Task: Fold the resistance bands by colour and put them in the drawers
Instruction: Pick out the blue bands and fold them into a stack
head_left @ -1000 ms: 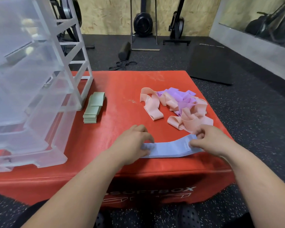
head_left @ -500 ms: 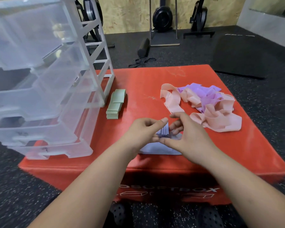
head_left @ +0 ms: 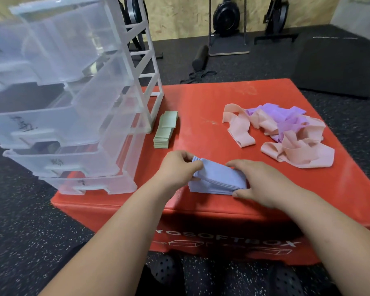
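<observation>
Blue bands, folded into a thick layered stack, lie near the 6 o'clock edge of the red box. My left hand pinches the stack's 9 o'clock end with its fingers curled round it, and that end sits a little higher than the rest. My right hand grips the 3 o'clock end, fingers curved over the top and thumb against the near edge of the fold. Both hands have hold of the same stack.

At about 10 o'clock on the box a neat green stack lies just beside the foot of the clear plastic drawers, which fill the 9 o'clock side; several drawers are pulled out. At 2 o'clock a loose heap of pink bands is tangled with purple bands, well apart from the blue stack. I cannot tell what the drawers hold.
</observation>
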`<state>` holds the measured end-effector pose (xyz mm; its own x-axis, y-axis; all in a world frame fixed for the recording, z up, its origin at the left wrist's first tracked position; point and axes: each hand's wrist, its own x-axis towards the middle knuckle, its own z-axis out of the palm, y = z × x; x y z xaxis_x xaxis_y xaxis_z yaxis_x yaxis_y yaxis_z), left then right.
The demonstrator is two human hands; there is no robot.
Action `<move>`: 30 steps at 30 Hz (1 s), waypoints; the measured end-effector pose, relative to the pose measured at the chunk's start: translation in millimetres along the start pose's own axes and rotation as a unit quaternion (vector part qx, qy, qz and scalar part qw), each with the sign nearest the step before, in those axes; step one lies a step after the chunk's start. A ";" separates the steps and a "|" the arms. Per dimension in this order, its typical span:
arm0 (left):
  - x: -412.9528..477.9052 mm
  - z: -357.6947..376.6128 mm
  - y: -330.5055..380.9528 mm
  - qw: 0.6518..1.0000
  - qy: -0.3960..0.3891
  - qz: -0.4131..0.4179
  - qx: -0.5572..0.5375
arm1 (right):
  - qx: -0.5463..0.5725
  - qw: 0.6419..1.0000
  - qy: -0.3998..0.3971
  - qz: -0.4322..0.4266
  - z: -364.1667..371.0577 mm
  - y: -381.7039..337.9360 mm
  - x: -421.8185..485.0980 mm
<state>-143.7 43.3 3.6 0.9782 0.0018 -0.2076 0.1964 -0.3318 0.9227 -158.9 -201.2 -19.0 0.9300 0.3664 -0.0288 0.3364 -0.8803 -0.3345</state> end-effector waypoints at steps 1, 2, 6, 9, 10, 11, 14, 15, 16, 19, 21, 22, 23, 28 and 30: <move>0.3 -2.8 -1.9 1.000 0.003 -0.003 0.000 | 0.000 1.000 0.000 -0.004 0.0 -0.1 -0.2; 0.9 -5.6 -4.4 1.000 0.007 -0.005 0.002 | 0.001 1.000 0.000 -0.008 -0.1 -0.7 -0.4; 3.9 -12.4 -14.5 0.999 0.034 -0.016 0.019 | -0.021 1.000 -0.005 -0.018 2.5 -3.6 0.7; 5.1 -15.9 -20.2 0.997 0.054 -0.016 0.057 | -0.036 0.999 -0.014 -0.015 3.6 -5.8 2.6; 5.7 -17.3 -21.5 0.995 0.057 -0.013 0.079 | -0.042 0.999 -0.016 -0.015 3.4 -6.7 3.2; 6.4 -18.5 -23.1 0.993 0.056 -0.010 0.104 | -0.047 0.999 -0.017 -0.016 3.7 -7.2 3.8; 7.7 -20.9 -26.4 0.985 0.038 -0.013 0.166 | -0.057 0.998 -0.021 -0.023 4.3 -8.8 5.8; 8.0 -20.8 -27.4 0.984 0.028 -0.017 0.177 | -0.059 0.998 -0.025 -0.024 4.3 -9.0 6.6; 7.9 -20.5 -28.1 0.983 0.017 -0.022 0.182 | -0.061 0.997 -0.029 -0.023 4.2 -9.1 7.2; 10.0 -19.4 -31.9 0.982 -0.007 -0.023 0.185 | -0.046 0.998 -0.050 -0.007 5.8 -6.9 7.1; 12.2 -18.3 -33.0 0.981 -0.015 -0.013 0.195 | -0.007 0.997 -0.075 0.018 6.6 -5.7 6.8; 12.5 -18.1 -33.1 0.980 -0.016 -0.009 0.200 | 0.022 0.996 -0.078 0.037 6.5 -6.4 7.0; 12.9 -18.2 -33.2 0.979 -0.015 -0.004 0.203 | 0.049 0.994 -0.069 0.063 6.4 -7.1 7.7; 13.5 -20.0 -35.7 0.974 -0.019 0.020 0.224 | 0.066 0.983 -0.047 0.164 6.5 -10.1 9.2; 12.7 -20.1 -35.0 0.970 -0.023 0.038 0.239 | 0.090 0.977 -0.044 0.189 7.9 -13.3 11.1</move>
<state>-136.8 73.9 -24.8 0.9825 -0.0781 -0.1688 0.0594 -0.7281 0.6829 -154.2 -183.0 -22.3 0.9638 0.0576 -0.2605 -0.0667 -0.8935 -0.4442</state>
